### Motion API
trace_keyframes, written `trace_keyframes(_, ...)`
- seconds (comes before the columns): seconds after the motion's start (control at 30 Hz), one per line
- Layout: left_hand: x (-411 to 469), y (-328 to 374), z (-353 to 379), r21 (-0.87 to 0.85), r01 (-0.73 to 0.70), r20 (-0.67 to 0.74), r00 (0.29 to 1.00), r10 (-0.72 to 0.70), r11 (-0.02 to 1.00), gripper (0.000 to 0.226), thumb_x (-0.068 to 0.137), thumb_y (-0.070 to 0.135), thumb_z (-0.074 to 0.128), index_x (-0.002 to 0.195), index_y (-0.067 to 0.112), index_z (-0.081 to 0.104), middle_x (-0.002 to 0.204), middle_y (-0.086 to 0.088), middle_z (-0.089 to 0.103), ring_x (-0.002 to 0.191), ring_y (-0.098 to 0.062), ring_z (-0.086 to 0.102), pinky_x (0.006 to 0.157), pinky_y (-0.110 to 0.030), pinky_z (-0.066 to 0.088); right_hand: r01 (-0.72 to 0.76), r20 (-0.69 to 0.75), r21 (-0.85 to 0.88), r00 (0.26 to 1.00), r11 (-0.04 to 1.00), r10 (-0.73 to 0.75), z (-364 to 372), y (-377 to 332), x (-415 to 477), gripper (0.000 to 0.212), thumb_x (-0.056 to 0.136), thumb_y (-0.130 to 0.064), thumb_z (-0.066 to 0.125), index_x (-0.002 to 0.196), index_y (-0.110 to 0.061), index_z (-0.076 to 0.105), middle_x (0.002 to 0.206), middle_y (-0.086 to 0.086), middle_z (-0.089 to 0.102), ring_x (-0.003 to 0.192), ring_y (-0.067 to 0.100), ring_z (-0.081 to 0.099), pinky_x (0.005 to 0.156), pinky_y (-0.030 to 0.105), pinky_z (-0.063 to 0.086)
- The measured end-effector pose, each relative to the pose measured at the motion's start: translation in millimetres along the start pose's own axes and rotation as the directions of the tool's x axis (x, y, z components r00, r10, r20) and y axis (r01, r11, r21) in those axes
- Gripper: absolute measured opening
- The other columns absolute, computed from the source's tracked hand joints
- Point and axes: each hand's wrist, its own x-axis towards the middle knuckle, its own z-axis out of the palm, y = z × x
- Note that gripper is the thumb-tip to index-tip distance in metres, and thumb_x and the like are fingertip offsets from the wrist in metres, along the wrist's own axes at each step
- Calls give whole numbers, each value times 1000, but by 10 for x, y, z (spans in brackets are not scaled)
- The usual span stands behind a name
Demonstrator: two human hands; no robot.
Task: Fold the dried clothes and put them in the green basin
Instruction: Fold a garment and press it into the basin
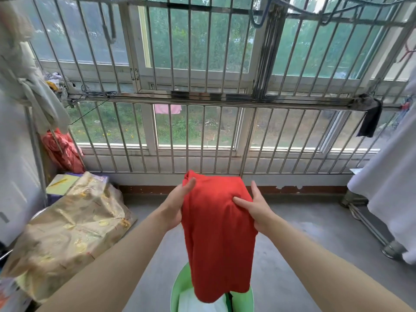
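A red garment (218, 239) hangs doubled over in front of me, above the green basin (180, 287) on the floor. My left hand (177, 203) grips its upper left edge, thumb on the front. My right hand (254, 206) holds the upper right edge, thumb pressed into the cloth and fingers behind it. The garment's lower end dangles over the basin's middle. White folded cloth (198, 302) lies inside the basin, partly hidden by the red garment.
A barred window (202, 131) fills the wall ahead. A gold-patterned cloth bundle (67, 228) sits at the left, a red bag (63, 152) behind it. White fabric (391, 188) hangs on a metal rack at the right. A dark rag (370, 118) hangs on the rail.
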Motion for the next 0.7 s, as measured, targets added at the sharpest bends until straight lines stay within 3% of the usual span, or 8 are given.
trace_keyframes(0.07,-28,-58,-51,204,-51,80,996,35,978,87,84,13,71,152,22,16,145,-7,39,118,-19,51,100,-36,44,-16,-11,55,1000,998,17,-17,3,42,88,87,1,63,151,-35,15,153,6,29,113,23,57,93,41,52)
trace_keyframes(0.1,-51,-85,-59,274,-68,101,994,41,959,104,79,6,74,152,32,4,152,-7,27,120,-18,46,101,-36,42,-36,11,80,999,996,35,-30,-10,43,83,89,2,59,150,-37,18,152,8,32,102,24,64,81,39,57)
trace_keyframes(0.17,-70,-129,-77,288,-91,139,989,52,953,115,74,-1,76,149,44,1,154,-8,20,115,-18,49,94,-35,46,-92,98,119,992,989,80,-33,-53,17,79,91,4,54,149,-39,21,148,14,37,71,17,69,55,28,56)
trace_keyframes(0.2,-66,-141,-93,267,-101,152,987,61,958,116,72,-3,77,148,46,5,152,-9,24,113,-18,53,90,-34,49,-113,152,121,984,986,94,-45,-57,5,82,90,4,56,149,-41,21,149,16,36,69,15,69,53,27,55)
trace_keyframes(0.3,-30,-169,-176,250,-121,182,980,76,961,112,62,-6,82,142,50,26,146,-8,38,115,-23,58,84,-36,54,-103,285,-8,953,995,101,-89,-63,-24,98,79,9,67,145,-48,23,149,6,32,105,21,63,77,35,57)
trace_keyframes(0.43,-13,-183,-197,284,-162,185,976,112,945,97,55,-7,79,135,37,47,136,2,46,115,-16,58,89,-33,54,-94,394,-90,911,991,123,-96,-93,-88,93,77,13,67,141,-47,35,124,13,54,77,16,67,67,31,57)
trace_keyframes(0.57,-20,-177,-195,404,-209,187,972,143,891,77,52,-3,77,123,22,61,124,6,56,113,-13,58,98,-34,49,-94,435,-163,887,982,157,-133,-59,-57,95,73,16,69,143,-38,36,136,7,45,101,22,66,80,33,56)
trace_keyframes(0.7,20,-211,-218,581,-196,94,980,175,790,69,47,-2,51,110,22,67,105,0,61,85,-12,58,68,-20,47,22,422,-421,890,907,174,-134,-47,-24,95,72,19,67,149,-20,29,141,3,40,115,20,55,90,25,51)
